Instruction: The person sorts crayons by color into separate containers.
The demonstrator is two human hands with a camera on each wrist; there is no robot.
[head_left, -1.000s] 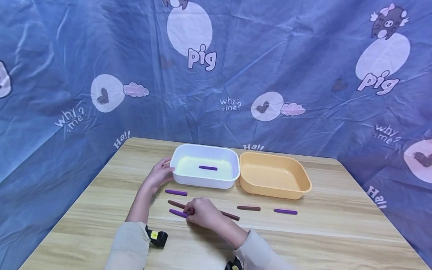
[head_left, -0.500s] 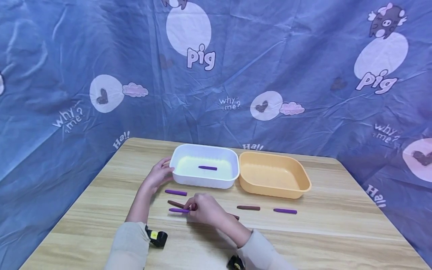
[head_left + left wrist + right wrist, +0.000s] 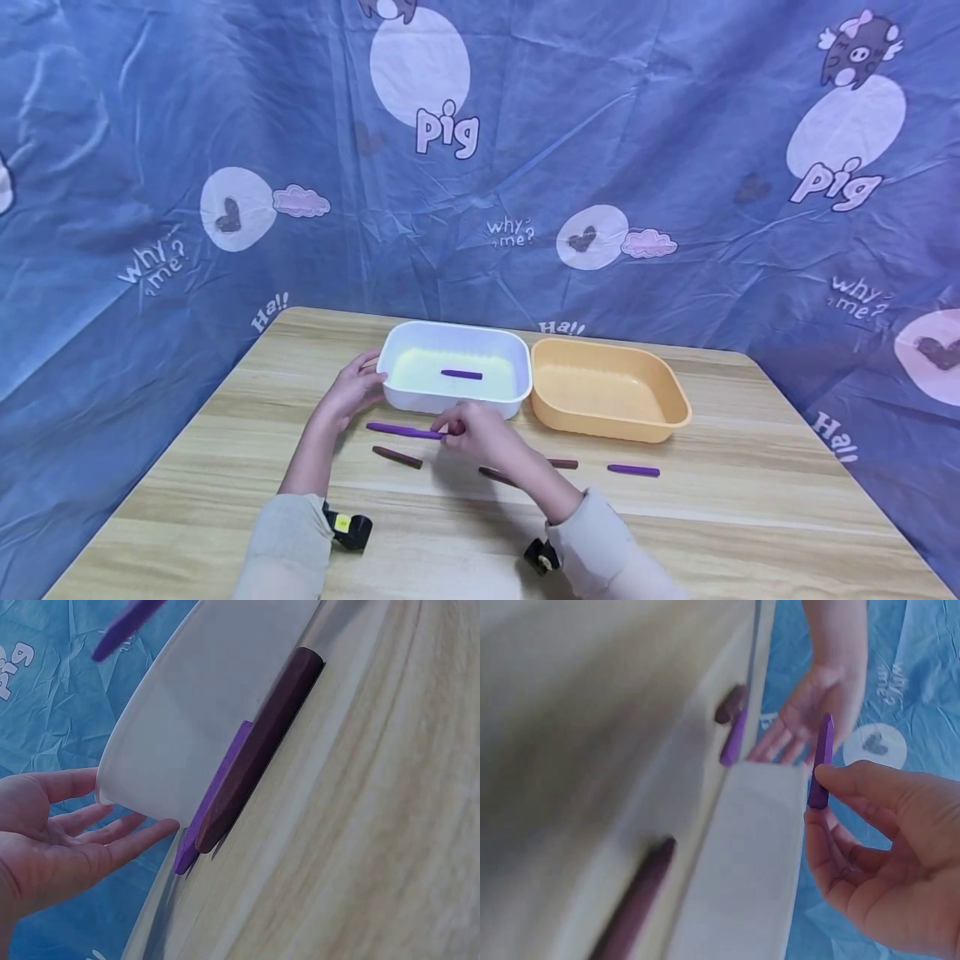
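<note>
My right hand (image 3: 480,432) pinches a purple crayon (image 3: 823,761) between thumb and fingers, above the table just in front of the white tray (image 3: 450,402). My left hand (image 3: 351,390) rests at the tray's left end, thumb at the rim and fingers extended along the outer wall, as the left wrist view shows. Inside this tray lies one purple crayon (image 3: 461,374). Another purple crayon (image 3: 214,799) lies on the table near the tray, beside a brown crayon (image 3: 262,750). In the head view the held crayon overlaps the purple one on the table.
An orange tray (image 3: 611,425) stands against the white tray's right side. Farther right lies a purple crayon (image 3: 633,470). Two brown crayons, partly behind my right forearm, lie on the wooden table (image 3: 420,533). A blue printed cloth (image 3: 480,208) hangs behind.
My right hand has lifted the purple crayon from beside the brown crayon and moved it up and forward toward the white tray. My left hand stays at the tray's end.
</note>
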